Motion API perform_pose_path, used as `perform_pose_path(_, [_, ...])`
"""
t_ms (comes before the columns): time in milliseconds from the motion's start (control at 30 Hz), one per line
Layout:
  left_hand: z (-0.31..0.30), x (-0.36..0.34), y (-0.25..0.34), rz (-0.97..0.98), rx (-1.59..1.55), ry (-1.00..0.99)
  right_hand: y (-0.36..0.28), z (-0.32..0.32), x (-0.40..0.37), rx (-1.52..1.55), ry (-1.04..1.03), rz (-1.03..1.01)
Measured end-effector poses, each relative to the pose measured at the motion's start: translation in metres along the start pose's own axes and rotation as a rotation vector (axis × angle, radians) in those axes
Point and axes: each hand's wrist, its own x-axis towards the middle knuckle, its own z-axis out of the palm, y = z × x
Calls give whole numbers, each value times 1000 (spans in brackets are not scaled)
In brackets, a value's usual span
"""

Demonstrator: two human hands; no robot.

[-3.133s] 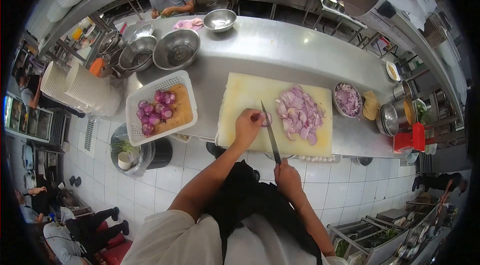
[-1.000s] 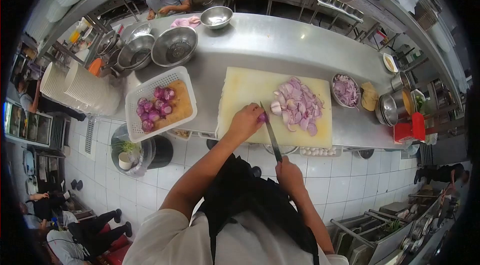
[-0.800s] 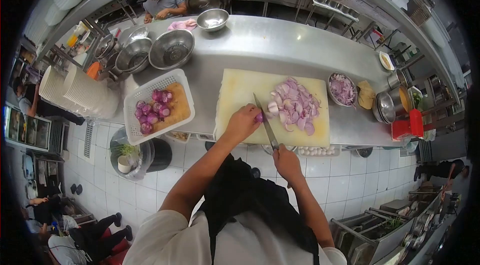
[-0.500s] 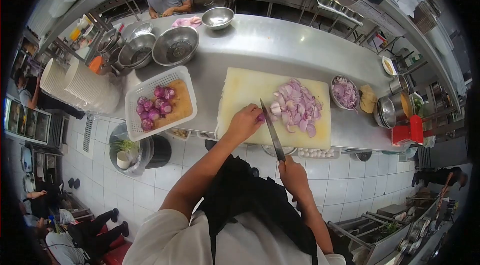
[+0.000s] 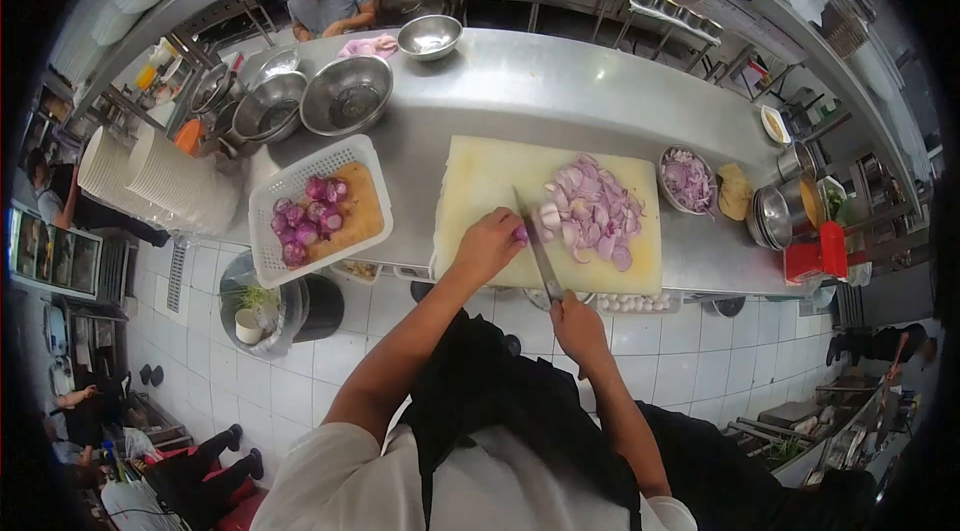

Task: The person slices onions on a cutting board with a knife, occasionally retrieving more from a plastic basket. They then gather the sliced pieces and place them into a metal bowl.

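Observation:
My left hand (image 5: 490, 245) is closed on a red onion (image 5: 521, 232), pressing it to the white cutting board (image 5: 490, 171). Only a purple edge of that onion shows past my fingertips. In my right hand (image 5: 581, 327) is the handle of a kitchen knife (image 5: 541, 259). Its blade points away from me and stands just right of the held onion. A heap of sliced onion (image 5: 598, 211) lies on the board to the right of the blade. Left of the board, a white perforated basket (image 5: 377, 166) holds several whole red onions (image 5: 308, 216) and a tan sheet.
A steel bowl of sliced onion (image 5: 688, 180) stands right of the board. Several steel bowls (image 5: 346, 95) and stacked white containers (image 5: 165, 171) are at the left. A red object (image 5: 829, 251) sits at the right end. Across the counter is another person (image 5: 333, 1).
My right hand and the knife have shifted slightly left and up, bringing the blade closer to the held onion. My left hand stays on the onion. The view has moved slightly.

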Motion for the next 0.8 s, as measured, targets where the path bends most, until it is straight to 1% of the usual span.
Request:
perform_pose_path(100, [1,0,-5,13,-7,5,-8,-15,-13,-16,-15,35])
perform_pose_path(333, [3,0,-7,7,9,-5,-15,-24,-33,-13,-12,13])
perform_pose_path(533, [0,1,-1,23,-58,53,-25,-28,-37,-9,-42,94])
perform_pose_path(633, [2,1,-3,5,-28,40,-25,-27,-37,-48,-45,86])
perform_pose_path(800, [0,2,-5,30,-11,13,-31,-33,-36,-61,-45,59])
